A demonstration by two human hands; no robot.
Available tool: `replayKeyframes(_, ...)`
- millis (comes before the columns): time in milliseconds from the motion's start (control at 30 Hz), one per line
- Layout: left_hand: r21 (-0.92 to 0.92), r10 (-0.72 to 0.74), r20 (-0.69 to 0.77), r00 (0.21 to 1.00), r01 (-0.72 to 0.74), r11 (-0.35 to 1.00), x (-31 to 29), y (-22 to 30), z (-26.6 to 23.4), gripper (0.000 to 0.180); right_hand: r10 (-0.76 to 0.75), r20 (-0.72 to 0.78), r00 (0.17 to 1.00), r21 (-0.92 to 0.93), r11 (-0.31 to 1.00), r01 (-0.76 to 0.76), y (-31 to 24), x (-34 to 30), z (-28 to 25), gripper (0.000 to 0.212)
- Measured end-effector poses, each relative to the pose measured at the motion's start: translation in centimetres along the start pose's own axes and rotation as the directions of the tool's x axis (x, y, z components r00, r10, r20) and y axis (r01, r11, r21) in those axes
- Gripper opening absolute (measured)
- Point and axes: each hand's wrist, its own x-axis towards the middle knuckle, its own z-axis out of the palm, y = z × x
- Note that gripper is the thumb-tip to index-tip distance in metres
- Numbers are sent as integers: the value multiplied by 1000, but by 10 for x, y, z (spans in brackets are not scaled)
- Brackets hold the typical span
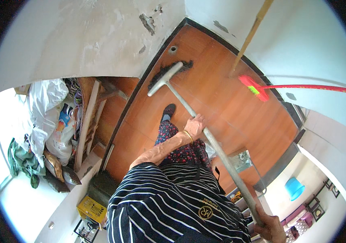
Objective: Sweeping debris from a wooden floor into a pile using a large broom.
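Mop [220,151]: two-handed stroke along the far left floor edge

The mop lies diagonally across the scene, its pale crossbar [165,79] and dark strands [187,65] on the brown floor [237,117], just beside the black skirting [163,49]. The left hand [195,126] is closed around the handle partway along; the right hand [271,227] is wrapped around it close to the near end.

Recommended handling, as judged from this position:
- Guide with the left hand; drive and turn with the right.
- Keep the crossbar low and level, so the strands bear evenly.
- Follow the skirting without striking it; lighten pressure near the round floor opening [173,49].
- Keep the stroke clear of the shoe [169,111].
- Limit swings to the right, where the red broom [254,88] stands.
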Motion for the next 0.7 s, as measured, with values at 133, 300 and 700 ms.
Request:
replayKeyframes(133, 33, -34, -311, 950, 47, 998, 3, 28, -8, 23, -68, -50, 996, -388, 921, 44, 40, -9, -36, 67)
replayKeyframes(300, -44, -181, -345, 921, 177, 983, 23, 11, 6, 24, -317, -225, 921, -929, 355, -105, 38, 30, -86, 57)
replayKeyframes(700, -202, -691, -307, 655, 664, 719, 114, -43, 90, 34, -520, -72, 851, -959, 269, 84, 14, 148, -195, 46)
